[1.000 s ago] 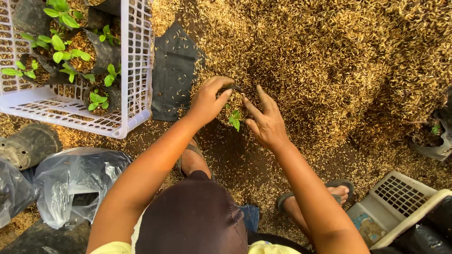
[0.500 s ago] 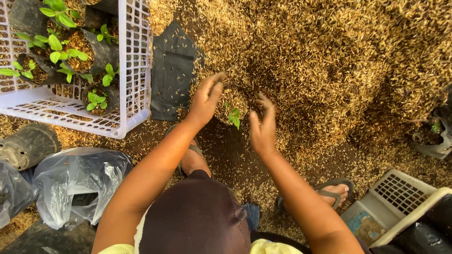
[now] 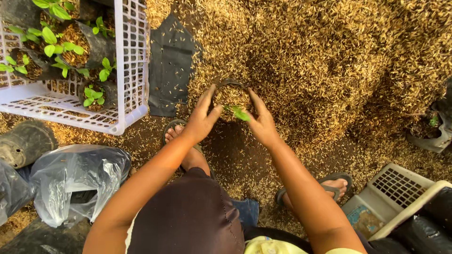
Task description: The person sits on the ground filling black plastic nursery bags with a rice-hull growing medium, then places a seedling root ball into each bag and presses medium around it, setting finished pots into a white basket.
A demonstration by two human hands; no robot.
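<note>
Far left – a dark round pot point(image 3: 24, 142) lies tipped on the husk-strewn ground, just beside a crumpled clear plastic bag point(image 3: 77, 181). Above them sits a white plastic crate point(image 3: 134, 70) holding several black nursery bags with green seedlings point(image 3: 56, 44). A flat, empty black nursery bag point(image 3: 170, 70) lies on the ground right of the crate.

Centre: the left hand point(image 3: 200, 122) and right hand point(image 3: 261, 124) cup a small black grow bag point(image 3: 230, 96) from either side, fingers spread along its walls, palms pressed in – both clamped on the bag, the two hands apart with the bag between them. The bag stands upright at the foot of the rice-husk pile point(image 3: 320, 51), filled to the brim with husk mix. A small green seedling point(image 3: 239, 113) leans out at its near edge, between the thumbs.

Below the hands, feet in sandals – one point(image 3: 176, 131) under the left wrist, one point(image 3: 336, 186) further right. Right edge: a dark pot with a sprout point(image 3: 431, 129) at the pile's edge, and a pale vented plastic box point(image 3: 391, 193) at the lower right corner.
</note>
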